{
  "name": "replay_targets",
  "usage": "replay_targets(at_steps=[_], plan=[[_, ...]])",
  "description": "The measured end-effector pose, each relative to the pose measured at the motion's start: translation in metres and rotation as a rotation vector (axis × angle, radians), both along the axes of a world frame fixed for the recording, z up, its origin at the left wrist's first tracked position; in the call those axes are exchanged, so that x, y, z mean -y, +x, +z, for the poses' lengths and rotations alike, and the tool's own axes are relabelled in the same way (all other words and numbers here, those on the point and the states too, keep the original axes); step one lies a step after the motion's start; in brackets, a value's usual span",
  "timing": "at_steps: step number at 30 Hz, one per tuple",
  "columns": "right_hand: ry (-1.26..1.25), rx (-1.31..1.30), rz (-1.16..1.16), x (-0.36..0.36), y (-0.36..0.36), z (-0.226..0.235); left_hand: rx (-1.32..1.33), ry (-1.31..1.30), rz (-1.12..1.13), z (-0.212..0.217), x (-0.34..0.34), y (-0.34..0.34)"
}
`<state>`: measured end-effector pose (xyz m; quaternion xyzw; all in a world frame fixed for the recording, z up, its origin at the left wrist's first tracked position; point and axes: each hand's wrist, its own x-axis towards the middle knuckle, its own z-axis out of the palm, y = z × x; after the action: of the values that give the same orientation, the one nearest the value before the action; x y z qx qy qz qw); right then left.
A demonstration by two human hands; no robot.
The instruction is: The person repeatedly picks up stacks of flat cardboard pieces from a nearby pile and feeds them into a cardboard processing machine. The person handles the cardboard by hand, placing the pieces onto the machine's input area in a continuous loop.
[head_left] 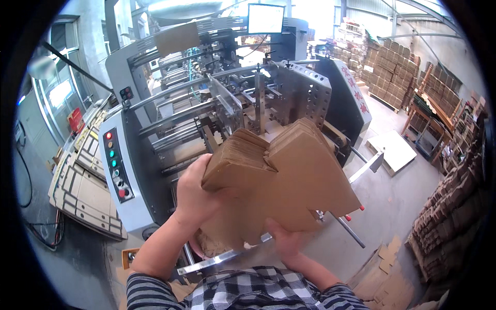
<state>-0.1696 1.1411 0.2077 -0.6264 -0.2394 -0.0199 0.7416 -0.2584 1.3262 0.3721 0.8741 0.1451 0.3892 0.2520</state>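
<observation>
A thick stack of brown die-cut cardboard blanks (289, 186) is held up in front of me, tilted, with its layered edges facing the machine. My left hand (199, 188) grips the stack at its left side, fingers wrapped over the edge. At the lower edge, my right hand (287, 237) holds the stack from below; its fingers are partly hidden behind the cardboard. Just beyond the stack stands a large grey machine (124, 155) with metal guide plates (305, 93), rods and rollers.
A button panel (116, 165) with lit lamps is on the machine's left. Metal rods (351, 232) stick out at the right. Cardboard stacks (449, 227) line the right side, and a pale board (391, 152) lies on the floor. Cardboard scraps (387, 256) lie at the lower right.
</observation>
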Motion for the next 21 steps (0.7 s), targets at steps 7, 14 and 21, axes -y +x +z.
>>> replay_targets(at_steps=[7,14,21], plan=[[0.111,0.12,0.077,0.005,0.134,0.033,0.02,-0.304,-0.542,0.105,-0.066,0.068],[0.841,-0.383,0.135,-0.019,0.278,0.152,0.303,-0.495,-0.413,0.075,-0.133,0.105],[0.672,-0.621,0.12,-0.14,0.434,0.154,-0.122,-0.707,-0.532,-0.032,-0.142,0.122]])
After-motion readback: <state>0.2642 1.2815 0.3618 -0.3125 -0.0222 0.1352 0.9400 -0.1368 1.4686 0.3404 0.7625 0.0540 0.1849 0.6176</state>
